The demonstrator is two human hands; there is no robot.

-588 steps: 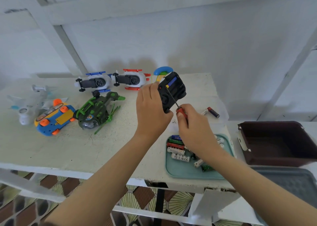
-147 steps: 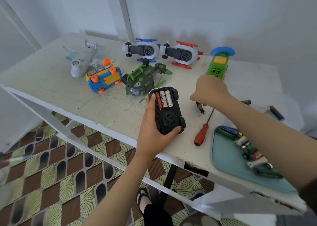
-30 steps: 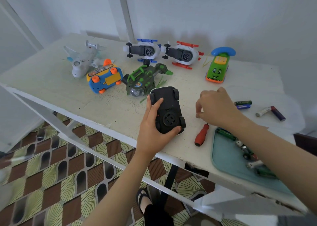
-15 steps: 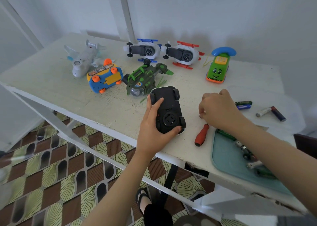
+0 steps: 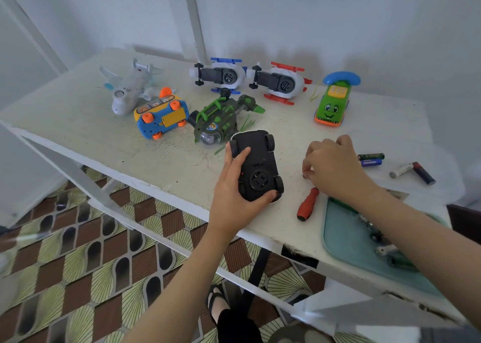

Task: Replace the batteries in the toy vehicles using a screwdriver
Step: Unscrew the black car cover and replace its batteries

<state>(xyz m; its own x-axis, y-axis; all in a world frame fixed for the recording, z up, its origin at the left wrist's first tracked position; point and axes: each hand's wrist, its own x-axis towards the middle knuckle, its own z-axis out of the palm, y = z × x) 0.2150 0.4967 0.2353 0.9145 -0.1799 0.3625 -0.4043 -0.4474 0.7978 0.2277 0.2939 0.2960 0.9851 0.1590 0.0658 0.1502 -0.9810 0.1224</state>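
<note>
The white desk [image 5: 78, 113] carries a teal tray [image 5: 346, 243] of batteries at its right front corner. Left of the tray, the black toy car [image 5: 256, 165] sits belly-up at the desk's front, and the left hand [image 5: 230, 195] grips it around its near end. The right hand [image 5: 335, 168] curls its fingers down to the desk just past the red-handled screwdriver [image 5: 308, 204], which lies between car and tray; whether this hand pinches anything cannot be told.

Left hand [image 5: 234, 186], right hand [image 5: 335, 168]: both forearms bare right up to the frame edge. Well below the left hand: one foot in a black strapped sandal [image 5: 216, 302], toes exposed. Black trouser leg [image 5: 238, 328] just beside it.
</note>
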